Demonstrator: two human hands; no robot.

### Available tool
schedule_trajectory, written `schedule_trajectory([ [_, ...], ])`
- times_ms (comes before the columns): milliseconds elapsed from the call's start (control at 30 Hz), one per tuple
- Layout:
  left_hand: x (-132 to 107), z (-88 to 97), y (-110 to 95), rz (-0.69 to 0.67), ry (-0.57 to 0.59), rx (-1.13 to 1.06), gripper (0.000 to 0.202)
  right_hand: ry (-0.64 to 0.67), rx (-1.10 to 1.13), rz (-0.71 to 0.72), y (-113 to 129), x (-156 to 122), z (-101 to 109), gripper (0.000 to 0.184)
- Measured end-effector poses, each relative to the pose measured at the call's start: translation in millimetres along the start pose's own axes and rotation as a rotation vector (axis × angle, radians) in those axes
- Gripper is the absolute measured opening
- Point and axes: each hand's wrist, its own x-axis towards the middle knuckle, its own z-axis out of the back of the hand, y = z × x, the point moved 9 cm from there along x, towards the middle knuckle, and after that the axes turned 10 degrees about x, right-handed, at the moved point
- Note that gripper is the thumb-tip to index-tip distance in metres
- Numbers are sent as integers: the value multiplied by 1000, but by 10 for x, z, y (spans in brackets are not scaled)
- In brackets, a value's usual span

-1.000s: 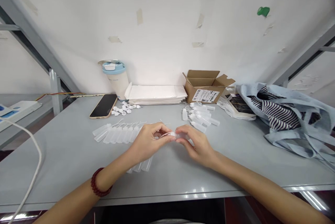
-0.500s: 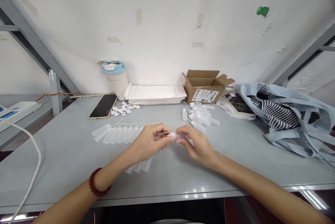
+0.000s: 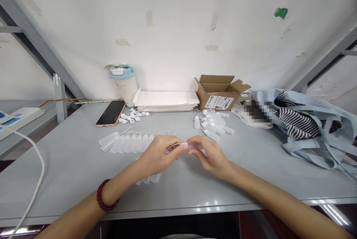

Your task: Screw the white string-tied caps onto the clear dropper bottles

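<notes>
My left hand [image 3: 159, 154] and my right hand [image 3: 213, 157] meet over the table, working on one small translucent squeeze bottle [image 3: 198, 146]. The left thumb and fingers pinch its cap end, where a thin white tether loops back; the cap itself is mostly covered. The right fingers curl round the bottle's body and hide much of it. Left of my hands lies a row of similar bottles [image 3: 128, 144] with thin tethers. Several more bottles [image 3: 152, 178] lie partly under my left wrist. Another loose group of bottles [image 3: 216, 124] is beyond my right hand.
White caps [image 3: 133, 116] are heaped beside a phone [image 3: 111, 113]. Behind stand a lidded cup [image 3: 124, 87], a stack of white paper or envelopes [image 3: 167, 101] and an open cardboard box [image 3: 219, 97]. A cloth bag [image 3: 304, 127] occupies the right; a white cable [image 3: 39, 161] hangs at left.
My left thumb and fingers have shifted slightly to the right and now cover the white cap that showed before. My right hand stays almost in place around the bottle.
</notes>
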Motion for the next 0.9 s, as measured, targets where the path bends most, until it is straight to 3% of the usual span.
schedule_trajectory([
  [167, -59, -35, -103, -240, -98, 303, 26, 87, 285, -316, -232, 15, -61, 8],
  [300, -38, -47, -52, -194, -67, 227, 23, 149, 486, -452, -309, 0, -153, 11],
  [367, -14, 1, -3, -100, -67, 120, 21, 138, 390, -395, -293, 12, -121, 10],
  [533, 3, 38, 173, 175, -5, -162, 32, 87, -53, 40, -44, 43, -13, 19],
  [600, 0, -3, 219, 231, 51, -264, 35, 72, -135, 140, 14, 39, 0, 21],
  [767, -5, -125, 262, 277, 186, -412, 43, 19, -227, 263, 129, 53, 42, 25],
  [900, 2, -105, 255, 264, 140, -441, 39, 45, -219, 271, 157, 37, 21, 24],
])
